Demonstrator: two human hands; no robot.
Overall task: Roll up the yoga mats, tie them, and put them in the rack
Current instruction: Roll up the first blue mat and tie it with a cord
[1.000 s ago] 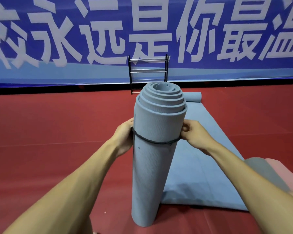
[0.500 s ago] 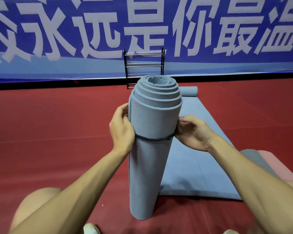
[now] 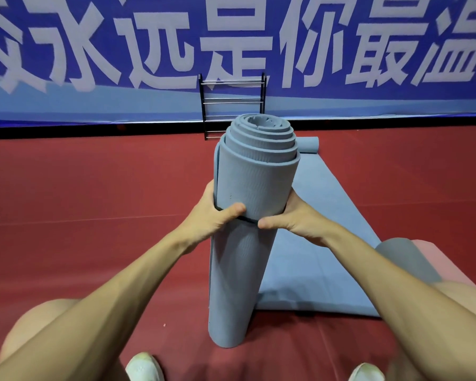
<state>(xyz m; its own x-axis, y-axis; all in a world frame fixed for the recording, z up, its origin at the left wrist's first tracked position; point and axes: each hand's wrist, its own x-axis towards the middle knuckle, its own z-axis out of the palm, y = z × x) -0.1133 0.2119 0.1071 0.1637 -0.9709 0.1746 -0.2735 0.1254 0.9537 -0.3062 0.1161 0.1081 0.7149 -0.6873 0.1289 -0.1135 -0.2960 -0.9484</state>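
Observation:
A rolled blue-grey yoga mat (image 3: 245,257) stands upright on the red floor, leaning slightly away from me. A thin dark band (image 3: 248,220) circles it about a third of the way down. My left hand (image 3: 213,215) grips the roll from the left, thumb across the front on the band. My right hand (image 3: 289,220) grips it from the right, thumb also at the band. Behind it a second blue-grey mat (image 3: 322,232) lies mostly unrolled on the floor. A black rack (image 3: 232,104) with metal bars stands against the far wall.
A blue banner (image 3: 121,50) with large white characters covers the far wall. A rolled grey and pink mat (image 3: 412,257) lies at my right. My knees and white shoes (image 3: 143,367) are at the bottom edge. Red floor (image 3: 94,202) stretches left.
Both hands have wrapped round the roll with thumbs to the front, and the band has slid lower down the mat. The view has tilted down, showing my knees and shoes.

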